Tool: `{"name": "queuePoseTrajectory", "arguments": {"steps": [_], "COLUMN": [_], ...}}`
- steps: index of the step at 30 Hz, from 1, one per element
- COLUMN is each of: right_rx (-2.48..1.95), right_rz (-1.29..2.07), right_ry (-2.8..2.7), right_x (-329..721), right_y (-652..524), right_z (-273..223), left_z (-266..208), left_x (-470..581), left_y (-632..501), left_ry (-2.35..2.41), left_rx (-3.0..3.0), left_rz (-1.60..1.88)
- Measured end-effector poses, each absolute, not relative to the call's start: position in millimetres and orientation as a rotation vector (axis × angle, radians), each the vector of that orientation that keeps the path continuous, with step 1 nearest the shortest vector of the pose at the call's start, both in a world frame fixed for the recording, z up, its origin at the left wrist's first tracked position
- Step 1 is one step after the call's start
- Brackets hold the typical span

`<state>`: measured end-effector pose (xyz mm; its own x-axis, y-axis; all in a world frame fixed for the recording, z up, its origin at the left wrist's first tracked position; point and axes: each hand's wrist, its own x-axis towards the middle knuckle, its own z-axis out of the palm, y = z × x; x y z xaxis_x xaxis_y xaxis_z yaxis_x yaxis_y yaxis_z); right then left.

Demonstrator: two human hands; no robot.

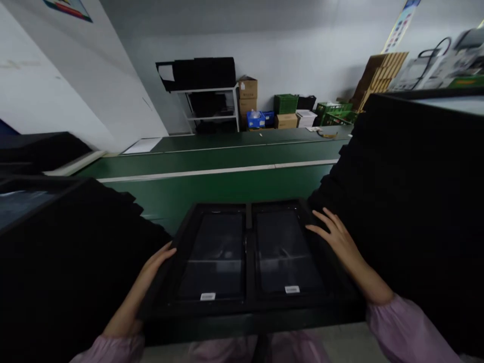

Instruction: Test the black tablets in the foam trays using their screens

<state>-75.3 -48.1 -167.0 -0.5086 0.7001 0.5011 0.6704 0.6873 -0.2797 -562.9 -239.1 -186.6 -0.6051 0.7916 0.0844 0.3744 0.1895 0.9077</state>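
On the green bench, both hands [245, 247] lie flat, fingers spread, flanking a black rectangular tray [247, 305].

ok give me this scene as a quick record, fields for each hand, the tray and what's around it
left hand: left hand lies open against the left edge of the black tray
right hand: right hand rests open, fingers spread, on the tray's right rim
tray contents: two dark panels side by side, left panel and right panel, each with a small white label at its near edge
surface: green belt with a white stripe
sides: black stack on the left and black stack on the right
background: shelf, cardboard boxes, green crates
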Motion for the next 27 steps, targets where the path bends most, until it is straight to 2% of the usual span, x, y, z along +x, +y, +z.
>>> {"name": "queuePoseTrajectory", "arguments": {"steps": [5,9,17,22,27], "right_rx": [-1.339,-1.573,-1.608,-1.58,-1.512], "right_rz": [0.088,0.173,0.192,0.177,0.138], "right_ry": [-2.454,-2.37,-2.244,-2.176,-2.147], "right_x": [-108,-156,-173,-178,-174], "right_y": [-38,-45,-48,-37,-23], "right_z": [-151,-144,-157,-161,-177], "left_z": [-194,-197,-203,-189,-177], "left_x": [-536,-477,-442,-449,-450], "left_y": [-212,-148,-106,-103,-76], "left_ry": [2.215,2.004,2.001,2.3,2.388], "left_rx": [1.418,1.744,1.798,1.859,1.983], "left_rz": [1.449,1.19,1.055,0.803,0.588]}}
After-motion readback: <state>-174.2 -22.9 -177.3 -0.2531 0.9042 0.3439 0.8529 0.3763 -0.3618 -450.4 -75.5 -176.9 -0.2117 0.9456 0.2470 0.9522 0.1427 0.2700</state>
